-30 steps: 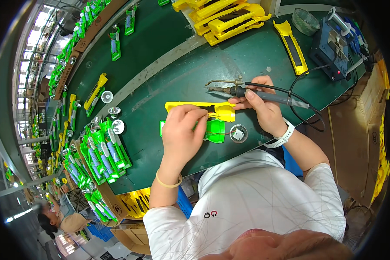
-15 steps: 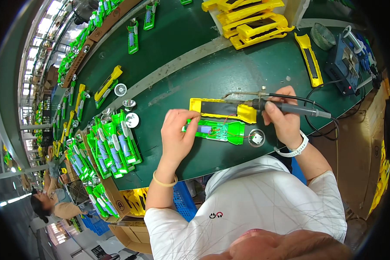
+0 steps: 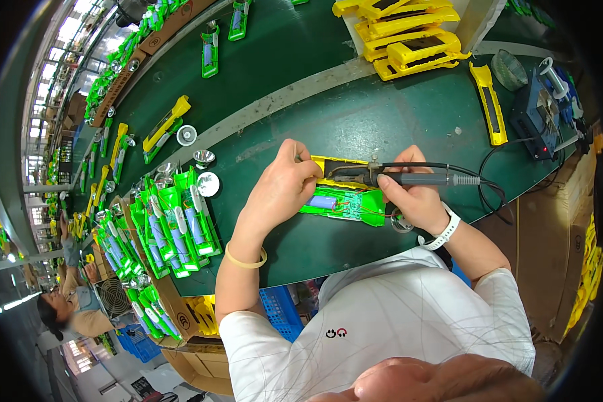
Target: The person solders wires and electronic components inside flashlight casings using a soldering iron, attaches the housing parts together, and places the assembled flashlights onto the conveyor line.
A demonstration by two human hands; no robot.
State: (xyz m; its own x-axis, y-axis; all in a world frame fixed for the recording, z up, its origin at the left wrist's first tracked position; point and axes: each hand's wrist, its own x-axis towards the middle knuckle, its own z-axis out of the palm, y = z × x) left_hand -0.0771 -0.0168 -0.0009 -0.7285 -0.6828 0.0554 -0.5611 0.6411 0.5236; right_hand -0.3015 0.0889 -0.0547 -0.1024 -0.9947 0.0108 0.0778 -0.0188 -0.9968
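Green tabletop [image 3: 301,251] below: my right fingers [image 3: 392,191] grip the soldering iron [image 3: 412,178] over the yellow casing [image 3: 335,162], just beyond the green casing [image 3: 363,206]. My left fingers [image 3: 307,169] bunch by its left end, contents unclear; a slipping hot tip could burn them.

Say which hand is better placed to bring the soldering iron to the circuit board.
Right, probably: the right hand grips the soldering iron close to the circuit board; the left hand is by the left end of the yellow housing.
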